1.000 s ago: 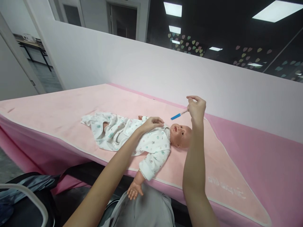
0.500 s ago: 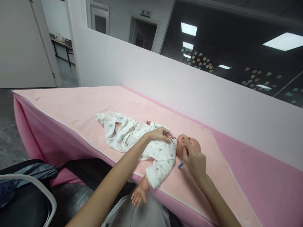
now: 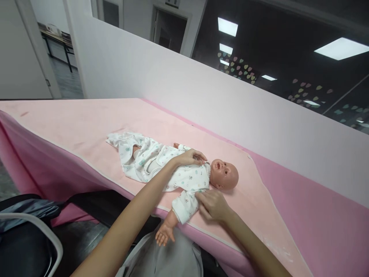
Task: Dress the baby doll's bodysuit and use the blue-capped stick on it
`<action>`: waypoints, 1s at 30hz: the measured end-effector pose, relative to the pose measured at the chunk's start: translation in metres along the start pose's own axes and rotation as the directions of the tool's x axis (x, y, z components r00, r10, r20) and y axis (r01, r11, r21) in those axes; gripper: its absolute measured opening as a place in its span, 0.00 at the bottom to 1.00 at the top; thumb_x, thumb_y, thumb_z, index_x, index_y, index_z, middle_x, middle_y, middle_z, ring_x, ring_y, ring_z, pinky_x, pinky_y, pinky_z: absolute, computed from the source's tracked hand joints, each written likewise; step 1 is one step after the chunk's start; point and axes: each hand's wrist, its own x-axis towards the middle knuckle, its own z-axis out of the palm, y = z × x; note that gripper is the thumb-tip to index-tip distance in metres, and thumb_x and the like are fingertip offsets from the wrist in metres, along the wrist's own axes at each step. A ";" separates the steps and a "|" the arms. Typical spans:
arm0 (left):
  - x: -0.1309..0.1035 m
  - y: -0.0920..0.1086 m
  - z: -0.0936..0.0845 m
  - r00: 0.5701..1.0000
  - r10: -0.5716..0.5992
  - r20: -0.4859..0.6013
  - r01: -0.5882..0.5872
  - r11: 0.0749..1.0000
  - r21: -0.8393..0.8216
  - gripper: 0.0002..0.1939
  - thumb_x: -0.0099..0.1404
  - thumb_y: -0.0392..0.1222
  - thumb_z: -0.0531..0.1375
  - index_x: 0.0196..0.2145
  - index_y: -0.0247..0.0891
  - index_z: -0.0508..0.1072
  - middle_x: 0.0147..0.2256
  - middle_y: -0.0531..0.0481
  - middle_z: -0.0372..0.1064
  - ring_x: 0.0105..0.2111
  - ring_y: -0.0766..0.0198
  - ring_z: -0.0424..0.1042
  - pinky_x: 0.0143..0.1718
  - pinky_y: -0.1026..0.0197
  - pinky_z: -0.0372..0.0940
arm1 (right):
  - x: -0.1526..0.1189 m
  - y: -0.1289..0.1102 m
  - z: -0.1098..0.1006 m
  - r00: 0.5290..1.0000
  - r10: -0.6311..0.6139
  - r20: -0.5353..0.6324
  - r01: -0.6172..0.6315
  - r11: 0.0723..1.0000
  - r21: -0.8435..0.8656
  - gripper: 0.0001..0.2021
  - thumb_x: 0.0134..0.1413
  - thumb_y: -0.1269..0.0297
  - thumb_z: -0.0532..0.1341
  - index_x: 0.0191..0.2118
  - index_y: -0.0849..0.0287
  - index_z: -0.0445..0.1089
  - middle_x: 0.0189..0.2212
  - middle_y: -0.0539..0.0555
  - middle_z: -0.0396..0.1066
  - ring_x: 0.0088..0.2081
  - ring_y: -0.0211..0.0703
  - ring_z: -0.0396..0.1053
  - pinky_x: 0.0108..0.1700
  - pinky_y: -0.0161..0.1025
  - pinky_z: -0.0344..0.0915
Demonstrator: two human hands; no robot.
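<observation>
White wall (image 3: 173,84), rising behind the table; table cover (image 3: 89,123), peach over a deeper pink; chair (image 3: 23,246), dark with a pale curved frame, low on the left; baby doll (image 3: 188,179), in a white printed suit, lying on its back on the peach part, near the table's front edge, long axis running left to right across the view and sloping slightly down towards the head; doll's head (image 3: 226,175), bald, at the right end, face upward, crown pointing right, leg end pointing left; left hand (image 3: 190,157), laid over the doll's chest just below the collar, fingers loosely bent, nothing clasped; right hand (image 3: 215,204), beside the doll's near shoulder, fingers curled and tips at the upper sleeve (image 3: 186,206), whether pinching cloth or anything else one cannot tell; doll's near hand (image 3: 165,234), fingers spread, reaching past the table edge towards the viewer.
</observation>
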 end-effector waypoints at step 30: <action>0.001 0.002 0.000 0.994 -0.109 0.020 0.110 0.991 -0.075 0.14 0.46 0.34 0.67 0.32 0.29 0.73 0.30 0.43 0.73 0.32 0.63 0.72 0.34 0.66 0.64 | 0.048 0.028 0.039 0.867 -0.009 -0.498 -0.129 0.961 -0.243 0.07 0.48 0.73 0.53 0.25 0.59 0.66 0.23 0.51 0.65 0.30 0.36 0.61 0.39 0.37 0.60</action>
